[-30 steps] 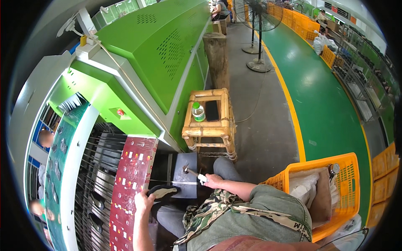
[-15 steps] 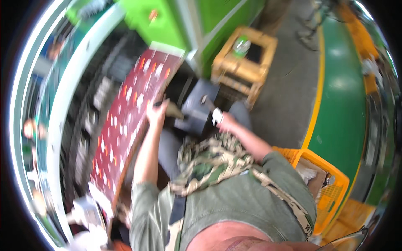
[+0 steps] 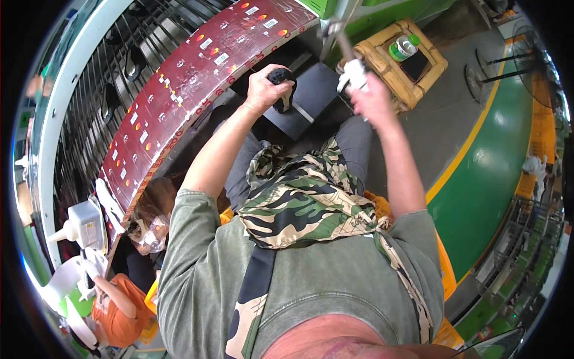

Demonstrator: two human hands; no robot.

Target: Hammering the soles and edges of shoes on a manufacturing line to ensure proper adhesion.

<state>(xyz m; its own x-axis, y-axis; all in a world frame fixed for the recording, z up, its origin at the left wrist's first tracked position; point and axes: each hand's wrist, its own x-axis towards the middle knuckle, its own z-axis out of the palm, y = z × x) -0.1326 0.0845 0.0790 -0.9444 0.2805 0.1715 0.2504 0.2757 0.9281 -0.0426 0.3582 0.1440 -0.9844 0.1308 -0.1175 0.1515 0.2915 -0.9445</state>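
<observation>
My left hand (image 3: pixel 263 90) grips a dark shoe piece (image 3: pixel 283 81), pressed down near a black block (image 3: pixel 311 99) in front of my knees. My right hand (image 3: pixel 371 99) is raised and closed on the white-wrapped handle of a hammer (image 3: pixel 344 45), whose metal head points up and away. A camouflage cloth (image 3: pixel 299 197) lies across my lap. Both forearms reach forward from a grey-green shirt.
A long dark-red panel with small labels (image 3: pixel 197 78) runs along a metal rack (image 3: pixel 95 102) on the left. A bamboo stool (image 3: pixel 400 66) carries a green-capped bottle (image 3: pixel 402 46). Another person in orange (image 3: pixel 116 305) sits lower left. Green floor with a yellow line (image 3: pixel 472 149) lies right.
The camera has tilted further down toward my lap. My right hand has lifted the hammer up from the block, while my left hand stays on the dark piece.
</observation>
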